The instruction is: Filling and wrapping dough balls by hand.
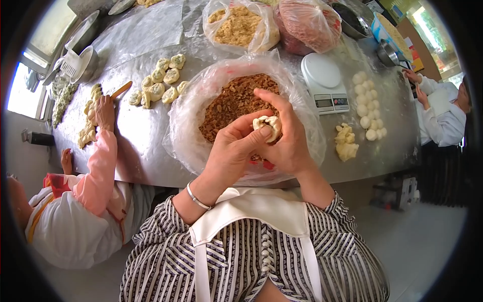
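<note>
Both of my hands meet over a plastic bag (181, 113) of brown crumbly filling (234, 94). Between them is a small piece of pale dough (272, 122), cupped around a dark filling, its top partly open. My left hand (239, 145) pinches the dough's rim with thumb and fingers; a silver bangle circles that wrist. My right hand (288, 136) cradles the dough from the right, its index finger stretched out over the filling. Right of the bag lie lumps of yellowish dough (346, 142) and a cluster of round white dough balls (366, 102).
A white kitchen scale (327, 85) stands right of the bag. Behind are bags of yellow crumbly mix (239, 26) and pinkish filling (309, 24). At left, a co-worker's hand (104, 113) is by dough pieces and a wooden tool (121, 90). Another person (439, 104) stands at right.
</note>
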`<move>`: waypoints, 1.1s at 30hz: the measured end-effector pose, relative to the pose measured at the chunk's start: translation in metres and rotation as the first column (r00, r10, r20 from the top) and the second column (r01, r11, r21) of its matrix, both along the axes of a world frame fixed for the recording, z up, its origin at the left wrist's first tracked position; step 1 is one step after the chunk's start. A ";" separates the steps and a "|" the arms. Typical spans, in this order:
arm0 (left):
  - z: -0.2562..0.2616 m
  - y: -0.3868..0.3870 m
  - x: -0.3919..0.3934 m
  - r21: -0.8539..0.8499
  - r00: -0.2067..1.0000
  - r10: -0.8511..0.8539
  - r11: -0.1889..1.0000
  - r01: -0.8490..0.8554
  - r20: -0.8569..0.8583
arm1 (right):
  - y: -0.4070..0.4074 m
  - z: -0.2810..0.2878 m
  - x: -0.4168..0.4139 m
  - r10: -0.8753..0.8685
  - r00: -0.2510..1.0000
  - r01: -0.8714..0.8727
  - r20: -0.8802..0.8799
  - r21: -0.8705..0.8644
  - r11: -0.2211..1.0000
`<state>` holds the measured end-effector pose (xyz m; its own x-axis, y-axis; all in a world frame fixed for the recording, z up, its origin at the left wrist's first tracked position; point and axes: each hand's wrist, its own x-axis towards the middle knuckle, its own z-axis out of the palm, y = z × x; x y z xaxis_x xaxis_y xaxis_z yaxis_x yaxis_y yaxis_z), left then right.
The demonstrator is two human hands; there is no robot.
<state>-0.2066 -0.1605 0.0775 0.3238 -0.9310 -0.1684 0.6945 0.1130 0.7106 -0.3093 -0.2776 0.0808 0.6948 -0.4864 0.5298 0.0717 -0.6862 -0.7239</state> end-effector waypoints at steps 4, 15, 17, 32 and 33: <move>0.003 0.004 0.002 -0.044 0.949 -0.138 0.990 0.131 -0.284 | -0.008 0.002 -0.006 0.041 0.993 -0.042 -0.107 0.001 0.999; -0.010 -0.001 -0.004 -0.028 0.956 -0.043 0.999 0.037 -0.292 | -0.010 -0.015 -0.003 0.117 0.992 -0.118 0.037 0.011 0.993; -0.001 -0.004 -0.003 -0.046 0.898 -0.082 0.997 0.069 -0.432 | -0.009 -0.015 -0.007 0.080 0.996 -0.088 0.047 0.212 0.973; 0.004 -0.007 -0.019 -0.061 0.967 -0.079 0.996 0.065 -0.244 | -0.012 -0.007 -0.020 0.176 0.972 -0.237 0.158 0.661 0.712; 0.002 -0.007 -0.019 -0.063 0.967 -0.081 0.996 0.067 -0.243 | -0.011 -0.004 -0.019 0.158 0.977 -0.213 0.143 0.684 0.697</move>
